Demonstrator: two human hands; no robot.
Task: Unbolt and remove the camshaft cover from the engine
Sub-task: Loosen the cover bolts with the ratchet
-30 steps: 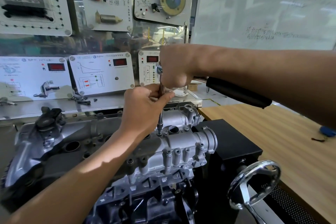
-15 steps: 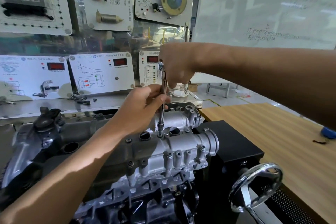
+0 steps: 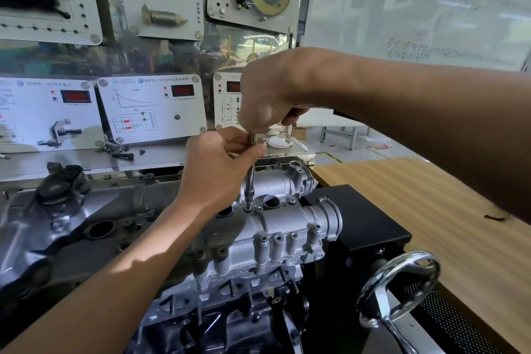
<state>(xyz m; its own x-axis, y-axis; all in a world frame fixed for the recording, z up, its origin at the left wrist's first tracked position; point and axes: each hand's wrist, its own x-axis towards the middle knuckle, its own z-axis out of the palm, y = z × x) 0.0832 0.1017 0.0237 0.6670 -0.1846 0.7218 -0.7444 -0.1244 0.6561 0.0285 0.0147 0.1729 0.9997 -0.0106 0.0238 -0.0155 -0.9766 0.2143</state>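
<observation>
Above the camshaft cover, my left grip pinches the wrench to steady it on a bolt, my right grip wrapped round its top.

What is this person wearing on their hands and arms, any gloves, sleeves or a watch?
Nothing that shows. The left hand and right hand are ungloved, with no rings visible. The left forearm and right forearm are bare as far as the frame reaches: no sleeve, watch or wristband in view.
</observation>
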